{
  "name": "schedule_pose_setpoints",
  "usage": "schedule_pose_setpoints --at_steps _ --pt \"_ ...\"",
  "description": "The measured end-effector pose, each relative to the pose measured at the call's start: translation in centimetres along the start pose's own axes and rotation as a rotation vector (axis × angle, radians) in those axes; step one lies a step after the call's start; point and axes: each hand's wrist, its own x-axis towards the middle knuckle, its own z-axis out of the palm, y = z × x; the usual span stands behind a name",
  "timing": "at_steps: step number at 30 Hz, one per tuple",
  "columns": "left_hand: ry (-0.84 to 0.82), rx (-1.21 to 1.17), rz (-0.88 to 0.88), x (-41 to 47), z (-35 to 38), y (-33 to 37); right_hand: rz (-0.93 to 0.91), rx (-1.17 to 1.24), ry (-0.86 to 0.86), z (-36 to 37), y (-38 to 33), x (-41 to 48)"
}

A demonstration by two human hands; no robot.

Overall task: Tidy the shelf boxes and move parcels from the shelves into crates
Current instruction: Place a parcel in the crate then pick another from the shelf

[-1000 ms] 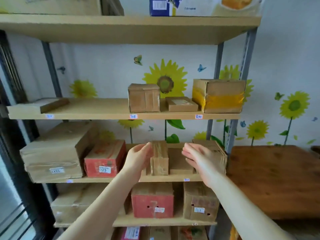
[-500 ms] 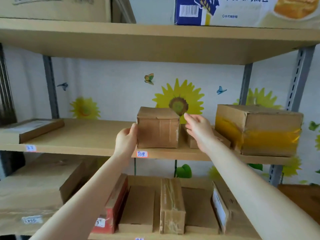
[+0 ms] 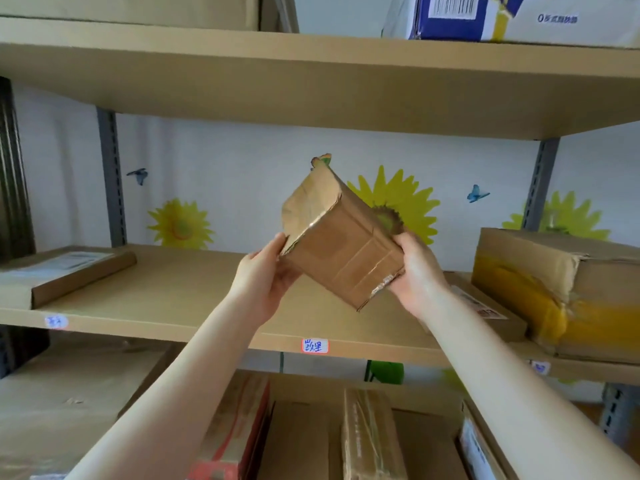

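Observation:
A small brown cardboard box (image 3: 341, 245) hangs tilted in the air above the middle shelf board (image 3: 180, 296), one corner pointing down. My left hand (image 3: 266, 278) grips its lower left edge and my right hand (image 3: 417, 271) grips its right side. The box's crumpled end face points up and to the left. A flat labelled parcel (image 3: 485, 310) lies on the shelf just behind my right wrist, partly hidden by it.
A large box with yellow tape (image 3: 561, 289) sits at the shelf's right. A flat parcel (image 3: 59, 271) lies at the left end. Below, several boxes fill the lower shelf (image 3: 370, 434). A blue-and-white carton (image 3: 512, 17) stands on the top shelf.
My hands went from the lower shelf up to the small brown box, took hold of it, lifted it off the middle shelf and tilted it. The view moved closer and upward.

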Motion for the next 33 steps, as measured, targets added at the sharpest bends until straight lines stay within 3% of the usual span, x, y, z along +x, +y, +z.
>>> schedule_pose_setpoints --at_steps 4,8,11,15,19,27,33 --pt "-0.171 0.14 -0.148 0.3 -0.6 1.1 -0.025 -0.342 -0.017 0.6 -0.6 -0.6" --pt "-0.287 0.361 0.042 -0.3 -0.9 1.1 0.067 -0.278 -0.229 1.7 -1.6 -1.2" --pt "-0.244 0.409 0.075 -0.8 -0.9 1.3 0.037 -0.081 -0.21 1.6 -1.2 -1.2" --pt "-0.093 0.298 0.038 -0.4 -1.8 1.6 0.02 0.103 -0.169 1.0 -0.1 -1.4" --pt "-0.078 0.246 0.075 -0.2 -2.7 1.8 -0.027 -0.043 0.03 0.1 0.7 -1.1" --pt "-0.125 0.282 0.082 -0.7 -2.3 1.9 -0.126 -0.43 0.077 1.1 1.7 -1.8" --pt "-0.148 0.425 -0.012 -0.1 -2.2 0.3 0.098 -0.351 0.027 2.1 3.7 -1.8"
